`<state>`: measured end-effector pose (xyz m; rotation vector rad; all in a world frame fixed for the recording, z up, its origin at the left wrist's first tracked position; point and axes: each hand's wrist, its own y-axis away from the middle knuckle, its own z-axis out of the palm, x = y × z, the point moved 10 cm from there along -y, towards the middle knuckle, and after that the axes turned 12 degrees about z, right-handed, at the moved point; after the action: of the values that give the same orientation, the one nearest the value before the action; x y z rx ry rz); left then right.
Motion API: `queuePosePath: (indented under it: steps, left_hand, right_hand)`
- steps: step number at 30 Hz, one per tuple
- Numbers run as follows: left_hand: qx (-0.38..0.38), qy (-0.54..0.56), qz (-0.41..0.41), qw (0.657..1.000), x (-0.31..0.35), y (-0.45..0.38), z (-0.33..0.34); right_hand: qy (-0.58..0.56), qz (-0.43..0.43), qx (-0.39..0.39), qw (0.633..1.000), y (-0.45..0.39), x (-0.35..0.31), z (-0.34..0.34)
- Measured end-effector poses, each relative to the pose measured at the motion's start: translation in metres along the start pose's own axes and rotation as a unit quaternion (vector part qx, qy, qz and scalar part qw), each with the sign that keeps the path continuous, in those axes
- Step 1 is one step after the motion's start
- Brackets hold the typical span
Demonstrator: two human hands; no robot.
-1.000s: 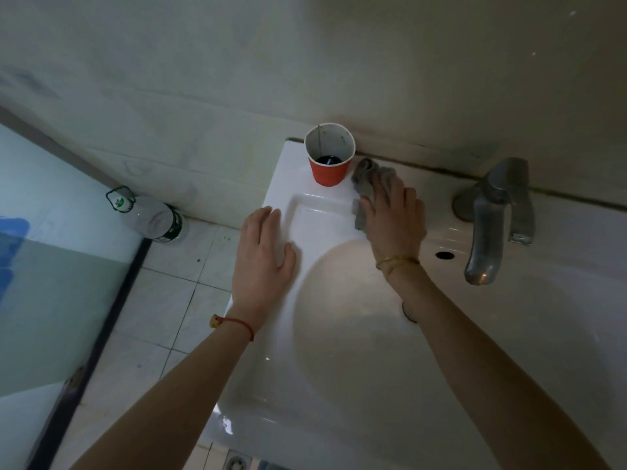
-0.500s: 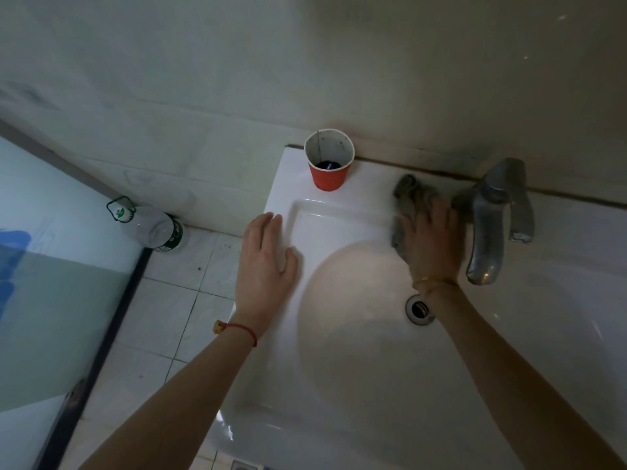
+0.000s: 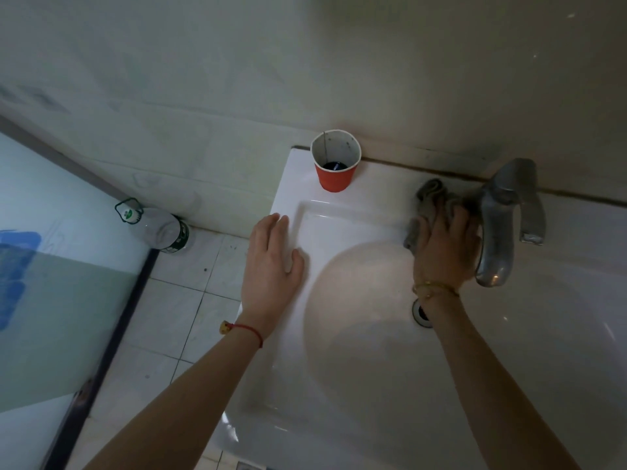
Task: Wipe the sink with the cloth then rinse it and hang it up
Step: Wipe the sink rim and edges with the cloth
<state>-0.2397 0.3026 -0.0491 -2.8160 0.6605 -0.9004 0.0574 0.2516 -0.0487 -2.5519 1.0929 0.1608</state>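
Observation:
The white sink fills the lower right of the head view, its drain partly behind my right wrist. My right hand presses the crumpled grey cloth onto the back ledge, right beside the base of the metal tap. Most of the cloth lies under my palm and fingers. My left hand rests flat, fingers apart, on the sink's left ledge and holds nothing.
A red paper cup with dark liquid stands on the sink's back left corner by the tiled wall. A plastic bottle lies on the tiled floor to the left, next to a glass shower panel.
My right hand slid the cloth along the back ledge from beside the red cup rightwards to the tap's base. My left hand has stayed flat on the left ledge.

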Motion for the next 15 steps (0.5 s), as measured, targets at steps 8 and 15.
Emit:
queuePosePath:
  steps: [8,15]
  left_hand:
    - [-0.001,-0.002,0.0,1.0,0.001,0.0,0.0]
    - [0.002,0.002,0.002,1.0,0.002,-0.001,0.0]
  right_hand:
    - [-0.028,-0.234,0.009,0.972,0.047,-0.093,0.01]
    - [-0.083,-0.307,-0.082,0.945,0.107,-0.106,0.026]
